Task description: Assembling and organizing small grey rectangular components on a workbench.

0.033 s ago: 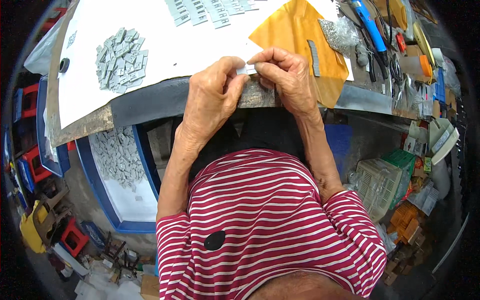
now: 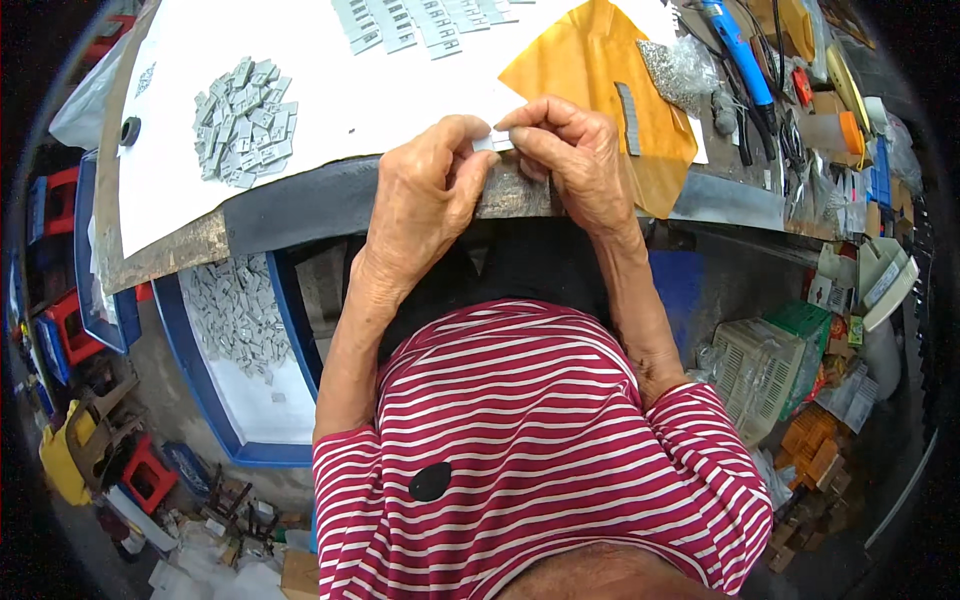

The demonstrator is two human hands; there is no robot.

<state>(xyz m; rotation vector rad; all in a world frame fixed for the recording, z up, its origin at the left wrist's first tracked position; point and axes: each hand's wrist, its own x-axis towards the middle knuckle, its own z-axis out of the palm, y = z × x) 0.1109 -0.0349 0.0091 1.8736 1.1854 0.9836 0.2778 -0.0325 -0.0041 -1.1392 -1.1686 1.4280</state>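
Above the table's front edge, my left hand [image 2: 428,185] pinches a small light-grey flat piece [image 2: 483,144] between thumb and fingertips. Close beside it, my right hand [image 2: 575,155] is closed in a pinch at the piece's right side; whatever sits between its fingertips is too small to make out. A heap of similar grey flat pieces [image 2: 243,125] lies on white paper to the left. Further off, rows of grey pieces with dark cut-outs [image 2: 432,25] are laid out at the far side.
An orange-yellow envelope [image 2: 570,60] lies right of my hands, bearing a grey strip [image 2: 628,118] and a clear bag of small metal parts [image 2: 680,72]. A blue electric screwdriver [image 2: 740,55] and tools crowd the right side. Below the table's left stands a blue tray [image 2: 235,452] of grey pieces.
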